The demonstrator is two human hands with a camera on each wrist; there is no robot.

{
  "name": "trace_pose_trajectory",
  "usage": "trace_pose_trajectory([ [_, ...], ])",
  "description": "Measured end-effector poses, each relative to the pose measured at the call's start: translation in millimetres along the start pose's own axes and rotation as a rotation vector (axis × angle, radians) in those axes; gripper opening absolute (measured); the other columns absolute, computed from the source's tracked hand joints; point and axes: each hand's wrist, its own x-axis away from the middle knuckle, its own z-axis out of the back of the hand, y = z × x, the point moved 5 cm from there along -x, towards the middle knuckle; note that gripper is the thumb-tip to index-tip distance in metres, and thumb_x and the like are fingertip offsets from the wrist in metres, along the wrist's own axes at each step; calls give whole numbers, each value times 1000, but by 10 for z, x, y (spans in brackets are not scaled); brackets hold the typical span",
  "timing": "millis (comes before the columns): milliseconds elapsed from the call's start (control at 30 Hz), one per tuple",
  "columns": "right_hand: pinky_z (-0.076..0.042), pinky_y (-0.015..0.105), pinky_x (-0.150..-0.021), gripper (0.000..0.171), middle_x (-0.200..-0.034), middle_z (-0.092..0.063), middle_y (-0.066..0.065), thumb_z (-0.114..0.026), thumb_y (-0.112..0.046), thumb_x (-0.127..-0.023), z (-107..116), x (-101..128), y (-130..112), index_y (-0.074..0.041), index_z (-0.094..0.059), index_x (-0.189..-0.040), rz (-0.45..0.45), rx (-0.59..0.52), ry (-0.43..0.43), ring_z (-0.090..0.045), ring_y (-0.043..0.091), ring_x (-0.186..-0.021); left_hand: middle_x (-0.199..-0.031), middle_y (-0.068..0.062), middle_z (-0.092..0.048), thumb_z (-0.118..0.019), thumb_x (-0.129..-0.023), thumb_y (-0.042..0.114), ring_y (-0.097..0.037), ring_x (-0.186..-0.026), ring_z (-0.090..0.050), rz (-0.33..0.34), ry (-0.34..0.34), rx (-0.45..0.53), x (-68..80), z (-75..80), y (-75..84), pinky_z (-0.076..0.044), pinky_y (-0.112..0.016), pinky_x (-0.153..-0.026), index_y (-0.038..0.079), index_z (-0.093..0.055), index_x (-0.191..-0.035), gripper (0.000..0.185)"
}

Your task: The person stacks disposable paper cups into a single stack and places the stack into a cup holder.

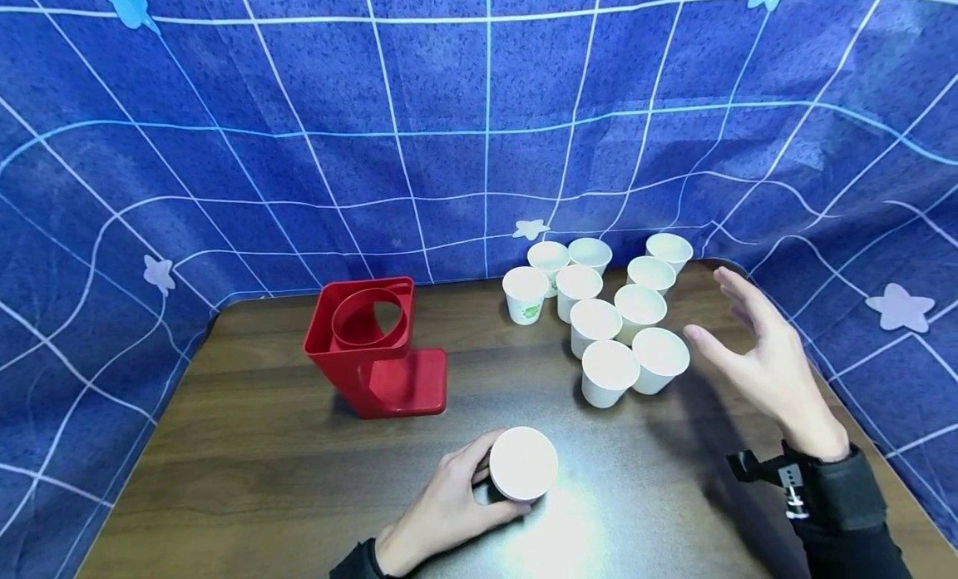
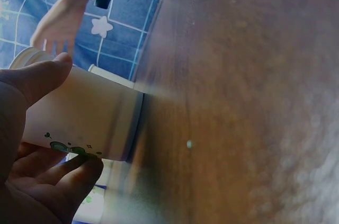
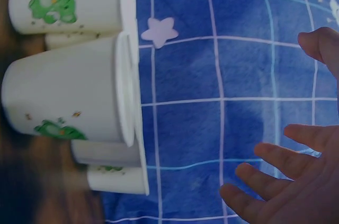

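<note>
A white paper cup [image 1: 523,464] stands near the table's front middle, and my left hand [image 1: 456,497] grips it round the side. From the left wrist view, the thumb lies along one side of this cup [image 2: 87,107] and the fingers curl round the other, close to a green print. Over the table's right side, my right hand [image 1: 759,358] is spread with nothing in it, thumb apart from the fingers. Just left of it are several white paper cups [image 1: 661,360] in slanting rows. The right wrist view shows cups [image 3: 69,91] with green animal prints, apart from the fingertips [image 3: 243,171].
A red plastic stand [image 1: 407,383] with a square hopper and a ring inside sits on the left half of the brown wooden table [image 1: 247,446]. A blue cloth [image 1: 441,80] with white lines and stars hangs behind and beside the table.
</note>
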Motion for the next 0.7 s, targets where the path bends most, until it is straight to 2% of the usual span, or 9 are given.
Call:
trace_pose_trajectory([
  [133,-33,1,-102,78,-155,-50,15,-81,-14,-87,-36,1,125,-18,-44,-156,-57,13,-36,-49,34,-137,-137,-1,-65,-92,-78,29,-13,-123,-64,-6,2,-5,5,0,-6,-57,-26,-100,23,-55,-143,76],
  [167,-33,1,-102,78,-155,-49,15,-81,-16,-88,-45,2,154,-18,-44,-157,-70,17,-43,-48,38,-137,-137,0,-65,-92,-78,29,-13,-123,-64,-6,1,-5,6,0,-7,-57,-26,-100,23,-55,-143,76],
  [233,-32,1,-101,77,-156,-48,15,-79,-19,-90,-66,4,215,-19,-42,-158,-90,22,-57,-46,41,-138,-137,0,-65,-92,-78,30,-13,-123,-64,-3,0,-7,7,-1,-11,-56,-26,-100,23,-55,-143,75],
  [367,-33,6,-105,77,-158,-46,13,-77,-26,-93,-108,10,334,-21,-40,-159,-137,34,-92,-44,39,-142,-137,1,-65,-92,-79,31,-13,-122,-64,5,-3,-15,8,-2,-16,-56,-25,-100,23,-54,-143,75],
  [467,-36,21,-114,77,-160,-44,12,-75,-31,-94,-139,17,422,-21,-37,-160,-176,52,-125,-42,39,-143,-137,0,-65,-91,-79,31,-13,-122,-64,1,-5,-19,7,-4,-15,-56,-26,-101,22,-54,-143,75],
  [533,-38,37,-119,78,-162,-41,13,-74,-33,-95,-165,18,481,-19,-34,-161,-199,51,-152,-40,41,-145,-137,0,-65,-91,-79,31,-14,-122,-64,1,-7,-19,5,-6,-17,-56,-26,-101,22,-54,-143,75],
  [600,-38,54,-117,81,-164,-37,16,-73,-34,-96,-199,19,535,-15,-30,-163,-214,50,-185,-38,45,-146,-137,1,-65,-91,-79,32,-13,-122,-64,3,-9,-19,4,-7,-21,-56,-26,-101,22,-54,-143,75],
  [700,-37,68,-110,85,-165,-31,22,-71,-36,-98,-262,15,608,-10,-24,-164,-233,36,-236,-34,51,-146,-137,1,-65,-91,-79,32,-13,-122,-65,3,-10,-15,3,-7,-23,-56,-26,-101,22,-54,-143,75],
])
